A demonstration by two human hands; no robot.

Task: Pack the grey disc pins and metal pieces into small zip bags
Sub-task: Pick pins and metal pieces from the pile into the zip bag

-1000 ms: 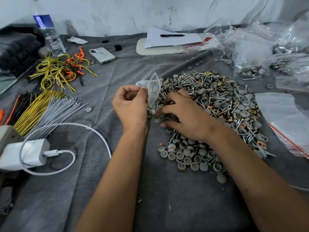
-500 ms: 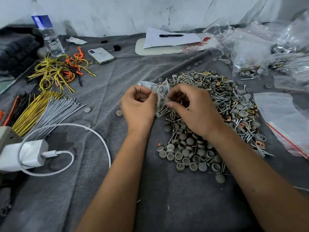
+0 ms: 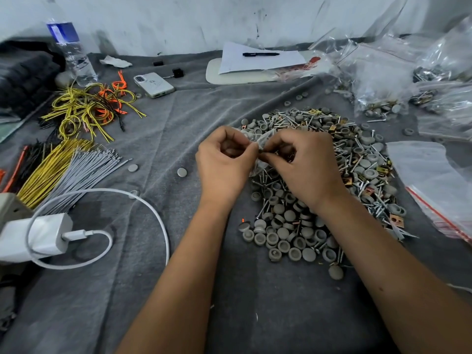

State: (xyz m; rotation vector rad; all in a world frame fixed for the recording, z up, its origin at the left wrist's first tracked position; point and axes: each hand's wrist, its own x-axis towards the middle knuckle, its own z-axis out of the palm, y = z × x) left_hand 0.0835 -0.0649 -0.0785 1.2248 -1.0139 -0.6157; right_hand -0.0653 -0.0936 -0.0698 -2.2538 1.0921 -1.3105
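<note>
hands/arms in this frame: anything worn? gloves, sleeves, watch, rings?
Both bare. The left hand and right hand show no gloves, and no rings can be made out. Both forearms are uncovered from the wrist down to the bottom edge of the picture: no sleeves, watch, wristband or strap in view. No cables or markings on either arm. Anything worn above the elbows is out of view.

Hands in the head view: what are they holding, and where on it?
Both hold one small clear zip bag. The left hand pinches its left side, the right hand its right side, over the pile of pins. Contents can't be seen.
</note>
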